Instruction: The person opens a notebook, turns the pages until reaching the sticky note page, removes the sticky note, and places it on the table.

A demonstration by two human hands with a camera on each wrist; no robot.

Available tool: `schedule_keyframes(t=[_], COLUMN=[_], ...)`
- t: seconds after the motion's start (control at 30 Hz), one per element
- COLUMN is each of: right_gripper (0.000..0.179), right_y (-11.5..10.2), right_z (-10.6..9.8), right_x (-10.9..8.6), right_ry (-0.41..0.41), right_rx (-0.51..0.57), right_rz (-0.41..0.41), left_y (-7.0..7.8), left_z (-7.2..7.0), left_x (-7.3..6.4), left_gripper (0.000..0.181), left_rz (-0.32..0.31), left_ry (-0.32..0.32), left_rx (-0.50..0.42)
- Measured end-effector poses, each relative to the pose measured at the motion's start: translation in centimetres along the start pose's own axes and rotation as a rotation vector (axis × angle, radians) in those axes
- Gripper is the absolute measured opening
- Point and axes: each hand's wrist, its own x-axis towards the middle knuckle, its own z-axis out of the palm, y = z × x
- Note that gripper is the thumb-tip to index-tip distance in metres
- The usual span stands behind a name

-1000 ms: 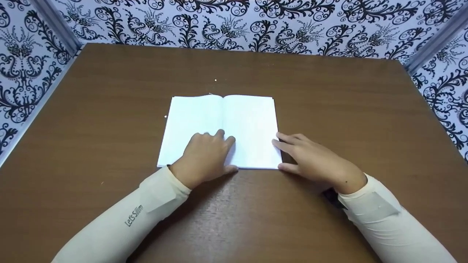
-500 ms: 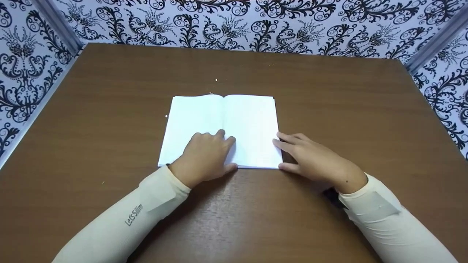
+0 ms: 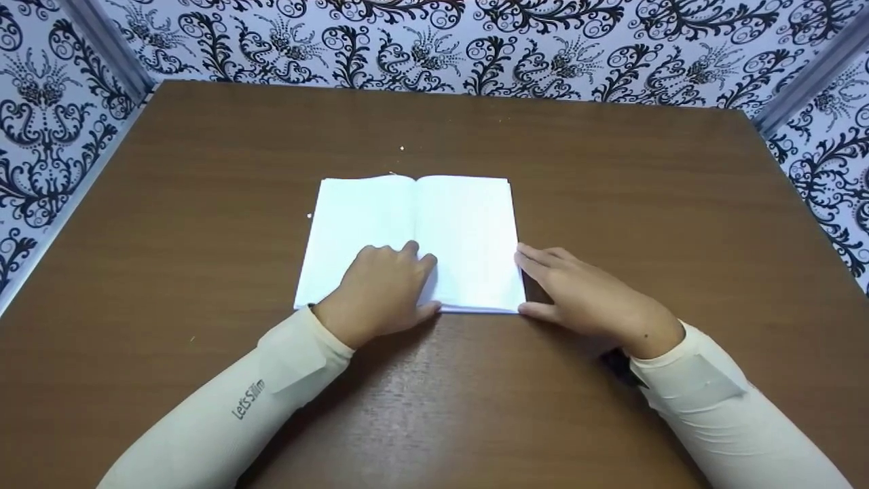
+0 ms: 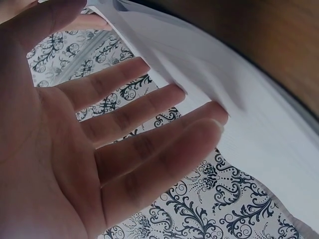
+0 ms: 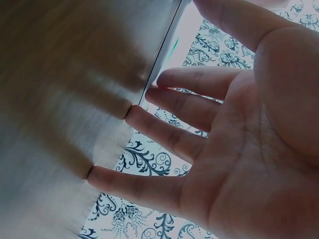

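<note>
An open notebook with white pages lies on the brown table, its fold running away from me. My left hand rests on the lower part of the notebook, fingertips on the pages by the fold and thumb at the bottom edge. The left wrist view shows those fingers extended, their tips on the paper. My right hand touches the notebook's right edge, thumb by the lower right corner. Seen from the right wrist, its fingers are extended; two tips touch the tabletop and two are at the notebook's edge.
The brown wooden table spreads around the notebook. A few tiny white specks lie beyond and left of it. White wallpaper with black scrolls borders the table at the back and both sides.
My right hand's fingertips have slid slightly right, from on top of the page to its right edge. The left hand and the notebook stay in place.
</note>
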Motion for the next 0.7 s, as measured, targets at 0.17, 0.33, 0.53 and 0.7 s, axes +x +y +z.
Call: schedule_keyframes(t=[0.17, 0.33, 0.53, 0.7], right_gripper=[0.077, 0.077, 0.077, 0.077], right_y=[-0.14, -0.08, -0.01, -0.01], right_z=[-0.21, -0.20, -0.04, -0.03], right_x=[-0.02, 0.00, 0.05, 0.08], right_ry=[-0.029, -0.027, -0.017, -0.008], right_rx=[0.007, -0.005, -0.013, -0.010], right_rz=[0.028, 0.021, 0.009, 0.005], left_y=[-0.06, -0.15, -0.26, -0.28], left_z=[0.05, 0.04, 0.11, 0.04], left_x=[0.05, 0.06, 0.03, -0.04], left_gripper=[0.054, 0.050, 0.045, 0.042], left_rz=[0.006, 0.016, 0.028, 0.029], left_ry=[0.001, 0.002, 0.010, 0.023], left_rx=[0.018, 0.004, -0.034, -0.046])
